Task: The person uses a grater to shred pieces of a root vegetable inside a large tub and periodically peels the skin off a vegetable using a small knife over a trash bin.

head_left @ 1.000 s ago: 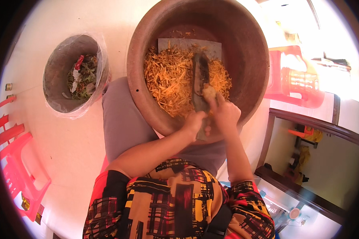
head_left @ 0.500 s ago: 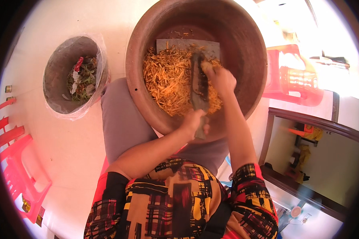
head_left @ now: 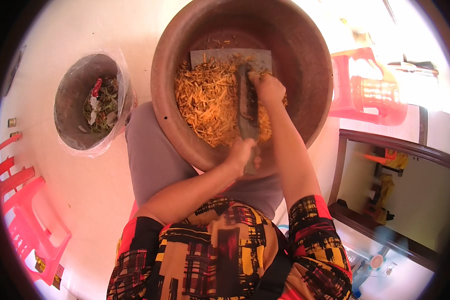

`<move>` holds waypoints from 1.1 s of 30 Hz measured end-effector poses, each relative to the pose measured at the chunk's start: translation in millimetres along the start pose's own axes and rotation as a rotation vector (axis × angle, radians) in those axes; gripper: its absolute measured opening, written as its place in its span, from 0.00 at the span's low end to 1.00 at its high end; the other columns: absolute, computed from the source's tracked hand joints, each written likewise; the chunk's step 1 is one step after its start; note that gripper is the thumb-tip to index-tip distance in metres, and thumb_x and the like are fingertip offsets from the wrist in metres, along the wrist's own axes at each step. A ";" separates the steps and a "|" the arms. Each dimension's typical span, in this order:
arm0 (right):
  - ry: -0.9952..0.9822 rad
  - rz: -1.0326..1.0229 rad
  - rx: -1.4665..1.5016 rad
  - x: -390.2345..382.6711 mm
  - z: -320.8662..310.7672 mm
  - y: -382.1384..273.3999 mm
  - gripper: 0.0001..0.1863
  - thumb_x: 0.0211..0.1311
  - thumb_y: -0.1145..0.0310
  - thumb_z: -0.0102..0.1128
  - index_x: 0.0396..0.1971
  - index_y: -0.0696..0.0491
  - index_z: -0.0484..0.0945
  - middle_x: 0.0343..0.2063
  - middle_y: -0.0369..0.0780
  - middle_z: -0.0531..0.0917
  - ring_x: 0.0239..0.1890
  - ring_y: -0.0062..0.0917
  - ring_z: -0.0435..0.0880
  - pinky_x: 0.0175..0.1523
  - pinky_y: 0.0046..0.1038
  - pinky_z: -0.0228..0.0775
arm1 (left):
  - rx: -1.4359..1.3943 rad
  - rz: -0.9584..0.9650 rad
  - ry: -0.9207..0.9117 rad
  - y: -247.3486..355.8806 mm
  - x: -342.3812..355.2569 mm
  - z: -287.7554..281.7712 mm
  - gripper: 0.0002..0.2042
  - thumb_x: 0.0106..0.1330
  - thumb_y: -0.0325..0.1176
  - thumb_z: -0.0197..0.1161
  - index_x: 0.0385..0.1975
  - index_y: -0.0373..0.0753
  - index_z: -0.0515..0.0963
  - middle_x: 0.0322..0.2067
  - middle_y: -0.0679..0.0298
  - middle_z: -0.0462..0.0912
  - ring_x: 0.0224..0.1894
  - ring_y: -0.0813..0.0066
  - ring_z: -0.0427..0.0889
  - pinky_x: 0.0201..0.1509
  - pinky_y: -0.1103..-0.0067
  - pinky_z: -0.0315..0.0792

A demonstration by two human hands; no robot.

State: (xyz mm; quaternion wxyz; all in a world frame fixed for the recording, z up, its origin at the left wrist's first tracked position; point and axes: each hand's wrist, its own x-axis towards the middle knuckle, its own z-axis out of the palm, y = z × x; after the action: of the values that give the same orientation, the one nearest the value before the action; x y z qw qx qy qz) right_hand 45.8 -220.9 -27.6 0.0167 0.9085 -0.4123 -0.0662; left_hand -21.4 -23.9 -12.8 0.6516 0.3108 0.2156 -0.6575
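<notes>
My left hand (head_left: 242, 156) is wrapped round the handle end of a long, dark hand grater (head_left: 247, 107). The grater slants down into a big brown basin (head_left: 310, 65) between my knees. Over the grater's far part, my right hand (head_left: 269, 90) is closed, its fingers pressed toward the grater's face. What it grips is mostly hidden under the fingers. Orange-yellow shreds (head_left: 205, 102) lie heaped in the basin, left of the grater and beneath it. A flat grey board (head_left: 210, 54) shows at the heap's far side, partly covered by shreds.
To the left stands a bin (head_left: 67, 107) lined with clear plastic, with green plant scraps and a red-and-white wrapper inside. A pink plastic stool (head_left: 372, 90) is at the right, and a pink chair (head_left: 32, 220) at the lower left. A dark-framed glass panel (head_left: 400, 185) lies at right.
My right hand stays near the grater's far end, slightly higher along it. My left hand keeps its grip on the handle. The whole view has shifted slightly.
</notes>
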 end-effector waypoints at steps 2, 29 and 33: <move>-0.007 0.015 0.039 4.2 -3.3 11.2 0.25 0.56 0.44 0.50 0.27 0.52 0.82 0.25 0.44 0.83 0.34 0.37 0.83 0.40 0.38 0.72 | 0.006 0.006 0.015 -0.8 -2.2 4.6 0.05 0.60 0.30 0.48 0.32 0.37 0.63 0.21 0.57 0.71 0.15 0.68 0.70 0.17 0.69 0.67; 0.059 -0.220 -0.022 -119.1 -58.2 14.9 0.18 0.57 0.50 0.54 0.31 0.51 0.80 0.15 0.41 0.79 0.21 0.36 0.81 0.27 0.36 0.70 | -0.040 -0.001 0.006 -0.1 0.2 -0.3 0.06 0.62 0.31 0.47 0.33 0.35 0.65 0.21 0.57 0.72 0.15 0.67 0.70 0.17 0.70 0.67; 0.297 -0.291 -0.023 -146.6 -43.2 26.1 0.15 0.56 0.52 0.57 0.33 0.49 0.76 0.10 0.43 0.76 0.12 0.34 0.77 0.15 0.33 0.65 | 0.010 0.004 -0.045 -4.8 5.0 1.8 0.07 0.61 0.31 0.46 0.30 0.33 0.68 0.20 0.57 0.72 0.15 0.67 0.70 0.17 0.70 0.67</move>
State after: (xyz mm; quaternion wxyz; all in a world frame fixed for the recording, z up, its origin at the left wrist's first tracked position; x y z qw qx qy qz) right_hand -63.4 -129.0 33.0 0.0780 0.9579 -0.2691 0.0622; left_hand -26.2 -28.5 -15.6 0.6562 0.2996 0.1972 -0.6639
